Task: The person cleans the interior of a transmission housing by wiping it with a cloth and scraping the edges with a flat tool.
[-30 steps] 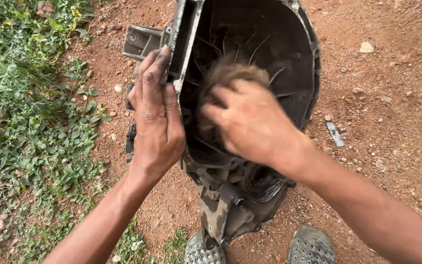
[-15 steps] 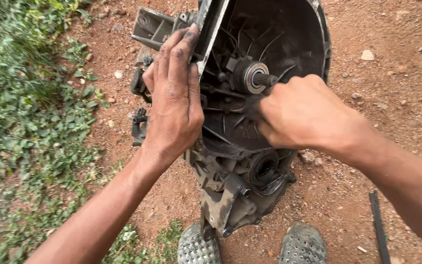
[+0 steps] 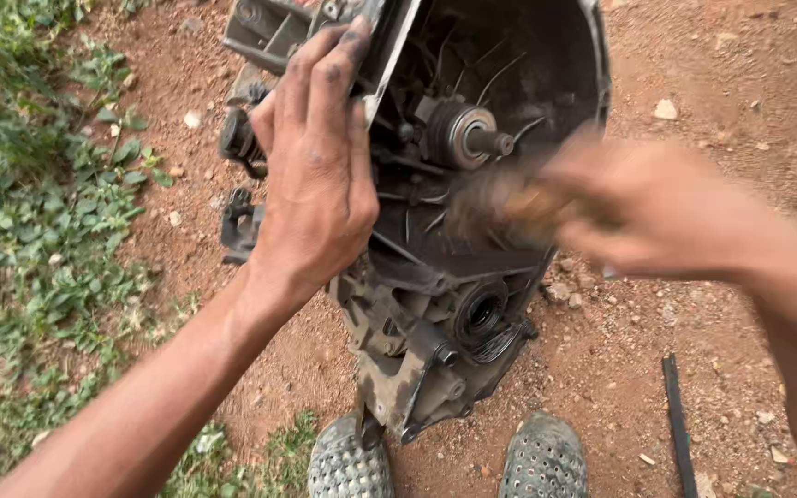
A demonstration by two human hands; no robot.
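Outdoors, red gravelly dirt [image 3: 712,55], weeds [image 3: 39,212] leftward. Left hand [image 3: 315,175] lying open, bracing greasy grey metal gearbox housing [image 3: 435,341]; blurred right hand [image 3: 657,212] gripping a brownish brush-like tuft [image 3: 491,207].

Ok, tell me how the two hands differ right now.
The left hand lies flat and sharp on the rim of the metal housing; the right hand is blurred, closed around a brush-like thing inside the housing's opening. Both are bare.
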